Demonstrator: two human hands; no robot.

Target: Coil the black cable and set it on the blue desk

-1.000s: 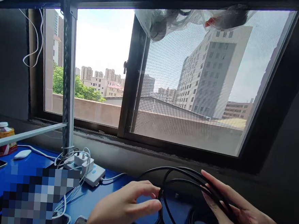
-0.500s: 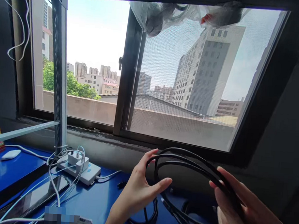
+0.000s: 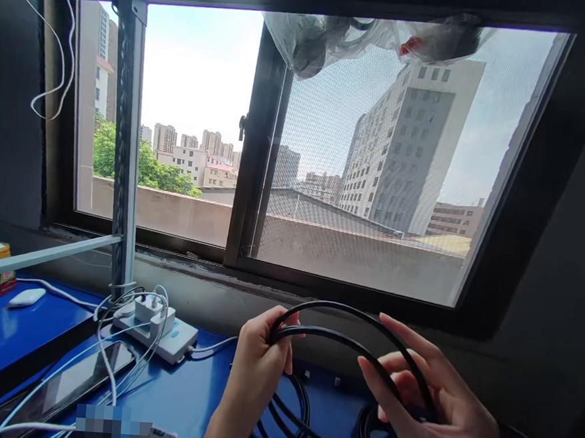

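Note:
A looped black cable (image 3: 339, 306) arches between my two hands above the blue tabletop. On its left side, my left hand (image 3: 257, 360) is closed around the loops, thumb and fingers wrapped over them. My right hand (image 3: 440, 403) holds the other side, where the strands run into the crook between thumb and fingers; its fingertips are spread apart. Below and behind the loops, more coiled black cable (image 3: 307, 397) lies on the table, partly covered by the held strands. Another dark coil (image 3: 364, 427) sits near my right hand.
A white power strip (image 3: 178, 341) with plugs and tangled white cords stands left of my hands. Phones (image 3: 73, 380) lie nearby. A metal shelf post (image 3: 128, 167) rises at the left. Behind is a window, with plastic bags (image 3: 325, 44) hanging above.
My left hand was open beside the loops and is now closed on them. My right hand has moved left, and its thumb and fingers have spread. The view has shifted slightly.

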